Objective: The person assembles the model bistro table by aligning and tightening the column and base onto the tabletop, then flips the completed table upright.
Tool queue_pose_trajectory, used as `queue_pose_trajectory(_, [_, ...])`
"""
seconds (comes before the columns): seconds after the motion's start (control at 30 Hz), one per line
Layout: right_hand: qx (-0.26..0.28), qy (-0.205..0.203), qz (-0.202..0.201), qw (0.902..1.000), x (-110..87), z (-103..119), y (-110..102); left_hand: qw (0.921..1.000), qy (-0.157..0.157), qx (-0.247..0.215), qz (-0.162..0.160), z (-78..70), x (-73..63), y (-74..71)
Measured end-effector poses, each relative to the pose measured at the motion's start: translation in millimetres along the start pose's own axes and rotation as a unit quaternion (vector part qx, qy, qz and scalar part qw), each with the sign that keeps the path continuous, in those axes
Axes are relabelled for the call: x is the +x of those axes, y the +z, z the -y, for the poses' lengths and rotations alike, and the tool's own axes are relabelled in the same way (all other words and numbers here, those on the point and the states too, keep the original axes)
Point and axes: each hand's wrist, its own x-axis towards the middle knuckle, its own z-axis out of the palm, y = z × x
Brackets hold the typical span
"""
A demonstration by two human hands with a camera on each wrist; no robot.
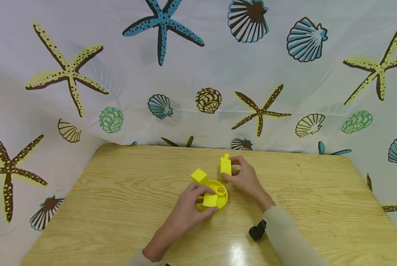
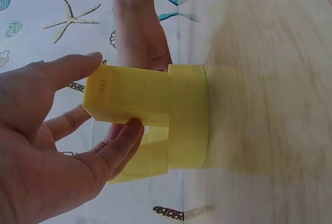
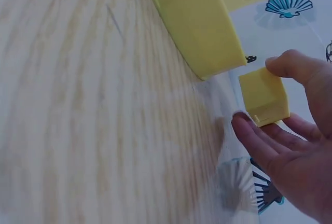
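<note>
A round yellow base (image 1: pixel 223 203) with a raised ring socket (image 1: pixel 220 190) sits on the table. My left hand (image 1: pixel 185 210) grips a yellow square block (image 1: pixel 210 200) by its upper end, thumb and fingers on its sides; in the left wrist view that block (image 2: pixel 127 94) stands upright against the base (image 2: pixel 188 125). Another yellow block (image 1: pixel 199 175) rises from the base's far left. Just beyond the base, my right hand (image 1: pixel 248 179) pinches a yellow block with a round peg (image 1: pixel 226 167), the peg pointing away from me. The right wrist view shows this block (image 3: pixel 263 97) apart from the base.
The wooden table (image 1: pixel 135 184) spreads out on both sides of the base. A cloth printed with starfish and shells (image 1: pixel 185 81) hangs along its back and sides. A small black device (image 1: pixel 257 230) is at the right sleeve (image 1: pixel 285 229).
</note>
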Motion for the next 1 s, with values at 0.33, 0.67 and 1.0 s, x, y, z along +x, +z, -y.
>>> queue_pose_trajectory(0.33, [0.1,-0.009,0.018,0.9948,-20.1,-4.5,-22.4,0.9996,-0.016,-0.022,-0.007,5.1,1.7,-2.9])
queue_pose_trajectory(0.67, [0.149,-0.041,0.024,0.9877,-39.1,0.3,-41.3,0.9954,-0.004,-0.094,-0.019,16.3,6.2,-8.1])
queue_pose_trajectory(1.0, [0.158,-0.071,0.013,0.9848,-55.1,-4.5,-52.3,0.992,0.011,-0.123,0.028,25.9,18.3,-14.5])
